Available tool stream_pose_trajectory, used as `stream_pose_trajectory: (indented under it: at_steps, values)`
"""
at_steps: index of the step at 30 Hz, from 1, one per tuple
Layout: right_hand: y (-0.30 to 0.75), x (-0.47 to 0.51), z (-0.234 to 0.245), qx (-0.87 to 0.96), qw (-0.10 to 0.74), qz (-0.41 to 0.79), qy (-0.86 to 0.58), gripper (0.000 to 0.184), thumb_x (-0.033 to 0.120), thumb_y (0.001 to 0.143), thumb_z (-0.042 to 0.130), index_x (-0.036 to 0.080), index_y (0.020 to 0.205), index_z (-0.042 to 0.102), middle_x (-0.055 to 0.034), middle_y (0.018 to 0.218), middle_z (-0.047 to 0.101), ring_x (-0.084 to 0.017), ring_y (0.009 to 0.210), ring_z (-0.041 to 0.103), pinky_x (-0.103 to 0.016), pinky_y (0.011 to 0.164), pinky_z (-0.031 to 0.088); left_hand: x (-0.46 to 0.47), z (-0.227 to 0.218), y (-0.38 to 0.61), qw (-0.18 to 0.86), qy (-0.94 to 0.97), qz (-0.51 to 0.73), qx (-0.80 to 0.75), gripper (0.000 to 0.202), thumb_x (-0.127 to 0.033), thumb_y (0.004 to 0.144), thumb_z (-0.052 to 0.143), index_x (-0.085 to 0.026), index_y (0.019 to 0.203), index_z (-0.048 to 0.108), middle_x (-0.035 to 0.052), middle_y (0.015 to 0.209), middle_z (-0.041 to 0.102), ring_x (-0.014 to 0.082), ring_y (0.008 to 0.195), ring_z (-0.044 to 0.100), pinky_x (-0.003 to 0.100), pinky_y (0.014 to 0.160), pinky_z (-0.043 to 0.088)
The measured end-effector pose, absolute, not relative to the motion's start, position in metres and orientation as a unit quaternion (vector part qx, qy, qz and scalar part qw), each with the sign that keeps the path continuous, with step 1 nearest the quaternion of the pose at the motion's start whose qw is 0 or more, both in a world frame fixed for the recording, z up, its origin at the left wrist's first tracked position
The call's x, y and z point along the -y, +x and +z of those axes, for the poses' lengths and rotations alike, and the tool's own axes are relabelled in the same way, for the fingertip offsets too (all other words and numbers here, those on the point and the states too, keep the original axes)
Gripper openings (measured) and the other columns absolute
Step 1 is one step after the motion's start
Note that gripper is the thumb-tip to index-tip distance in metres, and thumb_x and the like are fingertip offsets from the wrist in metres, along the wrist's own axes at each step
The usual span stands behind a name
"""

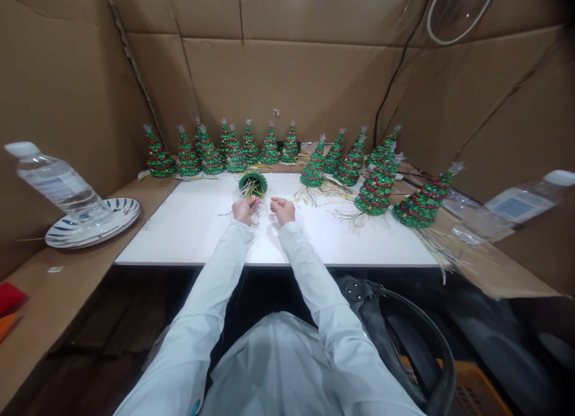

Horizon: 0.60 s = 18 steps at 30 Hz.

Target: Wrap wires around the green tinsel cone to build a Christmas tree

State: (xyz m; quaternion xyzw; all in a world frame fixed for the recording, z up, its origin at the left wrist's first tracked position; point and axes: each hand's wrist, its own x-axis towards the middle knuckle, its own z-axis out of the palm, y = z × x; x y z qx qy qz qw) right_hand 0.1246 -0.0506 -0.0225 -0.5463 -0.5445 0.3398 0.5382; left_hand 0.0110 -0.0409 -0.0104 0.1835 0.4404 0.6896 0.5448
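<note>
My left hand (245,210) grips a bunch of thin yellow and green wires that rise to a small green beaded cone (252,184), which lies tilted with its open base toward me. My right hand (283,210) rests just to the right on the white board (193,239), its fingers curled and pointing left, with nothing visible in them. Several finished green beaded trees with red garlands (377,185) stand beyond and to the right, with loose wire strands splaying from their bases.
More beaded trees (269,145) line the far edge against brown cardboard walls (287,80). A water bottle (56,179) leans over a blue-patterned plate (92,223) at left. Another bottle (523,206) lies at right. A dark chair frame (395,338) sits below the board's front edge.
</note>
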Motion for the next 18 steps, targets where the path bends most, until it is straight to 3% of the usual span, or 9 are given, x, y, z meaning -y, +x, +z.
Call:
stream_pose_trajectory:
  at_steps: [4, 9, 18]
  values:
    - [0.125, 0.053, -0.022, 0.563, 0.512, 0.331, -0.558, 0.012, 0.026, 0.065, 0.058, 0.019, 0.058, 0.064, -0.002, 0.087, 0.067, -0.016, 0.087, 0.059, -0.032, 0.089, 0.04, 0.042, -0.01, 0.01, 0.561, 0.187, 0.686, -0.425, 0.013, 0.002, 0.067, 0.06, -0.01, 0.068, 0.056, 0.0026, 0.059, 0.059, 0.0105, 0.064, 0.063, 0.022, 0.071, 0.053]
    - [0.12, 0.061, -0.02, 0.626, 0.469, 0.275, -0.559, 0.009, 0.026, 0.065, 0.063, 0.018, 0.063, 0.066, -0.0054, 0.098, 0.064, -0.017, 0.096, 0.054, -0.034, 0.094, 0.035, 0.046, -0.009, 0.012, 0.6, 0.217, 0.656, -0.403, 0.01, 0.0, 0.07, 0.059, -0.01, 0.069, 0.058, 0.0038, 0.064, 0.062, 0.0096, 0.065, 0.063, 0.02, 0.072, 0.052]
    - [0.121, 0.062, -0.021, 0.671, 0.43, 0.219, -0.562, 0.006, 0.021, 0.056, 0.071, 0.02, 0.057, 0.065, -0.0059, 0.111, 0.053, -0.023, 0.111, 0.039, -0.037, 0.1, 0.027, 0.042, -0.01, 0.016, 0.624, 0.174, 0.685, -0.334, 0.009, 0.001, 0.07, 0.059, -0.007, 0.067, 0.059, 0.005, 0.065, 0.062, 0.0108, 0.071, 0.063, 0.023, 0.082, 0.049]
